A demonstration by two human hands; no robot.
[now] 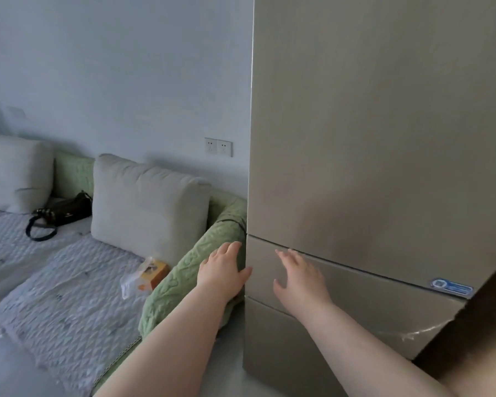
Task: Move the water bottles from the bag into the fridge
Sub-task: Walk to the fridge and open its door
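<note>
A tall beige fridge (378, 124) fills the right half of the view, all its doors closed. My left hand (222, 267) rests at the left edge of the middle drawer (364, 293), thumb on its front, fingers around the side. My right hand (298, 277) lies flat on the drawer front with fingers spread, just below the seam under the top door. Both hands hold nothing. No water bottle is in view. A black bag (63, 212) lies on the sofa at the left, far from both hands.
A sofa (58, 282) with a quilted cover, green armrest (189, 270) and grey cushions (149, 207) stands right against the fridge's left side. A plastic-wrapped orange packet (148, 275) lies by the armrest. A wall socket (218, 146) sits above.
</note>
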